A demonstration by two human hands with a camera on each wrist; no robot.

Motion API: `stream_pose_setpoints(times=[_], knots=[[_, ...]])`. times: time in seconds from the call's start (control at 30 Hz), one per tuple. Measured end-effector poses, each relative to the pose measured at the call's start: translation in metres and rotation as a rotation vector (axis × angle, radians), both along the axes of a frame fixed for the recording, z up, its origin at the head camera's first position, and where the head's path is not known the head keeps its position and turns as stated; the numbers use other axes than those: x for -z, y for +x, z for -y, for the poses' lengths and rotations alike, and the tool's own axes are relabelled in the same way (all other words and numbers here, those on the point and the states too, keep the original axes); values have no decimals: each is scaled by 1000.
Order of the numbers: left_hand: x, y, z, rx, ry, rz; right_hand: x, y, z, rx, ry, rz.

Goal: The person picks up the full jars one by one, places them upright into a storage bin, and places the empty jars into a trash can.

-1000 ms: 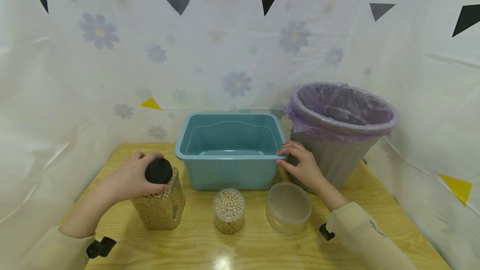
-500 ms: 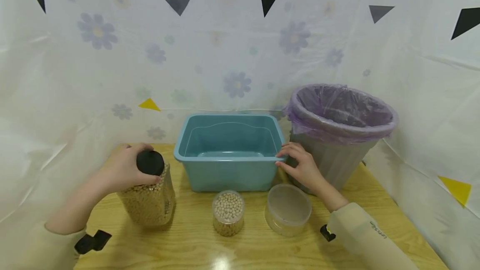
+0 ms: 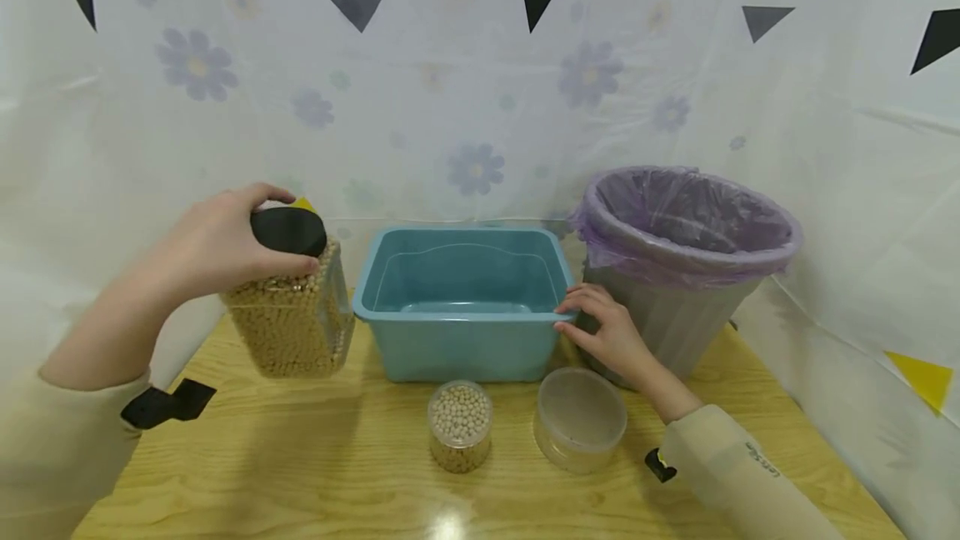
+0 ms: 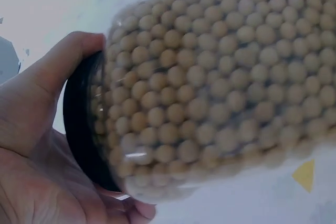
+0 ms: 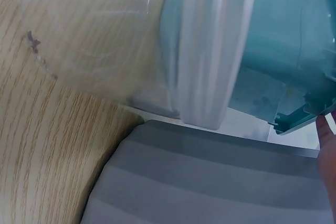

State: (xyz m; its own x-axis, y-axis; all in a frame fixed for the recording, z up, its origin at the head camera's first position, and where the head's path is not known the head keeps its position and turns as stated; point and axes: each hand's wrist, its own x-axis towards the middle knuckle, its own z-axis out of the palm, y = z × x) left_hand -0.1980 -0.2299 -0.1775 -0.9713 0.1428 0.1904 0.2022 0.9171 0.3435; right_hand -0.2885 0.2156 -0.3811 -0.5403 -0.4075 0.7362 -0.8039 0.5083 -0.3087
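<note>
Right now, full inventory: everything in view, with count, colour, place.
large bean jar: 1, clear with tan beans, held above the table at left
jar lid: 1, black, on that jar
tub: 1, blue, back middle
small bean jar: 1, clear with pale beans, before the tub
round container: 1, clear, right of the small jar
bin: 1, grey, right of the tub
bin liner: 1, purple, over the bin's rim
table: 1, yellow wood, underneath
backdrop: white, flowered, behind
triangles: 3 black, 2 grey, 2 yellow, around the backdrop
wrist devices: 2, black, at the sleeves
sleeves: 2, cream, lower corners
left hand: 1, gripping the jar lid
right hand: 1, at the tub's right rim
</note>
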Motion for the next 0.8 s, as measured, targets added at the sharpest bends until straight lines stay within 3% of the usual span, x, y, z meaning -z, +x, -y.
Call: stream_pose_setpoints(times=[0.13, 0.23, 0.33, 0.47, 0.63, 0.73, 0.8], knots=[[-9, -2, -3, -47, 70, -21, -1, 0, -1, 5, 5, 7], [-7, 0, 1, -67, 110, -19, -2, 0, -1, 7, -2, 10], [2, 5, 10, -84, 158, -34, -3, -1, -1, 6, -3, 8], [24, 15, 22, -115, 204, -124, -3, -3, -1, -1, 5, 5], [49, 20, 29, -121, 146, -172, -3, -4, 0, -8, 13, 14], [50, 19, 31, -124, 144, -149, -2, -3, 0, -7, 20, 22], [44, 17, 31, -138, 162, -143, -2, -2, 0, -3, 21, 26]])
